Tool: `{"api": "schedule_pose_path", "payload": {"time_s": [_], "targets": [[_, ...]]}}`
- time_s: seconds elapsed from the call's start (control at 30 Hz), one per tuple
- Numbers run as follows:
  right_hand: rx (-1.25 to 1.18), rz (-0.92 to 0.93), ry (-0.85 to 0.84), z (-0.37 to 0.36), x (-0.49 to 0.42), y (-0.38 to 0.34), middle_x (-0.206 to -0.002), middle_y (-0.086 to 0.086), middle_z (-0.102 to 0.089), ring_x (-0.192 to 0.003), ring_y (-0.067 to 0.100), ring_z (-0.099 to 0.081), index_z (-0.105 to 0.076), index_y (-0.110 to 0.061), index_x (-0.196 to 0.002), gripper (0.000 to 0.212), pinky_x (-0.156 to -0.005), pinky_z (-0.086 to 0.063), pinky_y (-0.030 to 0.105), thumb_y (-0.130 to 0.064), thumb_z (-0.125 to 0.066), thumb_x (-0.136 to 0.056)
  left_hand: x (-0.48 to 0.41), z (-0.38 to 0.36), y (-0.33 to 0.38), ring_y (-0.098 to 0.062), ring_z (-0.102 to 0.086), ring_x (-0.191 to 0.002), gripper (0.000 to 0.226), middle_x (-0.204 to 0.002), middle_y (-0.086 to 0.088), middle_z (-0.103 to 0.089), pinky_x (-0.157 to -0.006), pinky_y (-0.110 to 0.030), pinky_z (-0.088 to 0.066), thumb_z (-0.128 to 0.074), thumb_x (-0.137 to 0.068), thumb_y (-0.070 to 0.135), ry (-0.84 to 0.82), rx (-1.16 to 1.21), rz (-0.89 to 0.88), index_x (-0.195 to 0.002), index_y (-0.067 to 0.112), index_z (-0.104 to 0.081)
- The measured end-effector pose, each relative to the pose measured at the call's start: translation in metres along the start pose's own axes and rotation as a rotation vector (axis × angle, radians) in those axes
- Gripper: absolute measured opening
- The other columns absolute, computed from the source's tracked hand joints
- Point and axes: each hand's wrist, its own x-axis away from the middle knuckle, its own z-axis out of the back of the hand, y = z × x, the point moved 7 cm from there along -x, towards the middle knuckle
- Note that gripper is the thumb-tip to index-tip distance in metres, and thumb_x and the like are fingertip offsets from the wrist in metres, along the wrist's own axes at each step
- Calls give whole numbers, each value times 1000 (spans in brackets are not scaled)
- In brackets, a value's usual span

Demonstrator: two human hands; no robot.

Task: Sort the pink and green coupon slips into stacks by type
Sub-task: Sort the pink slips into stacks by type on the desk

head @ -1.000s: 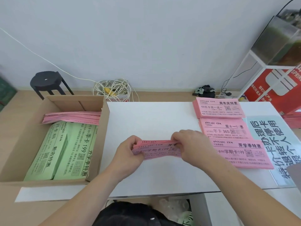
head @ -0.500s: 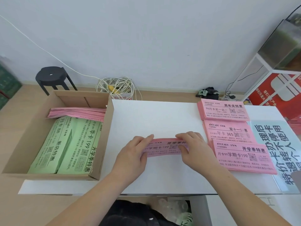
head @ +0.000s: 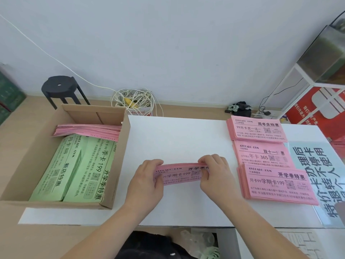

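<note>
Pink slip bundle sits in the head view, held flat just above the white table, about midway between its left and right edges and toward the near edge. The left hand grasps the bundle's left short end and the right hand grasps its right short end, fingers of both curled over the far long edge. The thumbs are hidden, so how hard they pinch cannot be told.

Along the table's right edge lie three pink stacks: a far stack, a middle stack and a near stack. The near stack's print looks the same as the bundle's, so it probably belongs there. At the left edge stands a cardboard box holding green slips and, at its far end, loose pink slips.

The bundle is likely light, thin and floppy, since it bows a little between the hands. Loose paper sheets slide on one another, so a one-sided grip could let them fan out. Holding both short ends, or pinching across the full thickness at mid-length, should keep the edges squared when it is set down.
</note>
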Motion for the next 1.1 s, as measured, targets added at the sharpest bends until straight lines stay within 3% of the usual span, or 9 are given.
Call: {"api": "schedule_pose_path", "payload": {"time_s": [0.17, 0.3, 0.37, 0.5, 0.6, 0.73, 0.93, 1.03, 1.1], "targets": [[48, 68, 41, -4, 1, -4, -107, -10, -60, -106, 18, -48, -63, -25, -123, 32, -77, -51, 34, -9, -56, -96, 5, -8, -6, -10, -57, -112, 49, -128, 11, -58, -97, -33, -52, -54, -99, 9, -4, 201, 176, -139, 35, -47], [175, 142, 111, 4, -11, 2, -87, -8, -64, -84, 25, -59, -67, -29, -121, 38, -68, -50, 37, -7, -64, -91, -4, -6, -14, -11, -65, -93, 58, -107, 10, -64, -81, -33, -58, -63, -96, 11, 11, 344, 301, -138, 46, -44], [217, 116, 10, -4, -17, 5, -92, -9, -60, -91, 22, -59, -63, -35, -128, 37, -68, -50, 36, -15, -57, -97, -8, -7, -22, -9, -66, -86, 57, -100, 11, -64, -77, -36, -60, -65, -95, 11, -7, 337, 371, -137, 43, -45], [333, -17, -294, -38, -17, 16, -131, -7, -48, -127, 18, -44, -43, -36, -148, 46, -95, -48, 35, -36, -47, -103, -19, -19, -34, -10, -66, -87, 51, -97, 12, -64, -80, -40, -58, -64, -94, 11, -102, 220, 413, -138, 33, -49], [353, 59, -391, -55, -8, 0, -158, -4, -30, -150, 21, -22, -30, -38, -155, 77, -122, -23, 43, -66, -54, -88, -35, -19, -33, -10, -65, -88, 50, -98, 13, -63, -79, -41, -58, -63, -93, 12, -110, 172, 400, -137, 33, -49], [327, 125, -465, -70, -2, -21, -167, -2, -15, -154, 20, -11, -28, -50, -153, 88, -126, -13, 43, -74, -63, -76, -54, -19, -27, -12, -65, -94, 55, -103, 15, -63, -83, -41, -57, -62, -92, 11, -115, 129, 353, -141, 32, -47], [310, 75, -472, -73, -2, -20, -166, -5, -15, -152, 20, -12, -34, -56, -150, 83, -126, -10, 41, -73, -68, -76, -29, -11, -34, -17, -59, -112, 43, -121, 8, -64, -98, -38, -51, -61, -91, 9, -97, 58, 310, -131, 24, -60], [418, 118, -357, -77, -3, -24, -147, 7, -38, -136, 35, -40, -55, -47, -138, 84, -116, -34, 52, -74, -78, -62, -10, -9, -43, -11, -57, -115, 46, -121, 9, -62, -100, -37, -50, -60, -91, 16, -102, 65, 335, -135, 31, -58], [497, 119, -388, -81, -3, -30, -137, 5, -38, -126, 30, -43, -48, -42, -144, 84, -105, -42, 45, -71, -74, -70, -10, -10, -44, -6, -57, -112, 46, -117, 13, -61, -99, -32, -50, -63, -90, 15, -73, 131, 377, -131, 35, -58]]}}
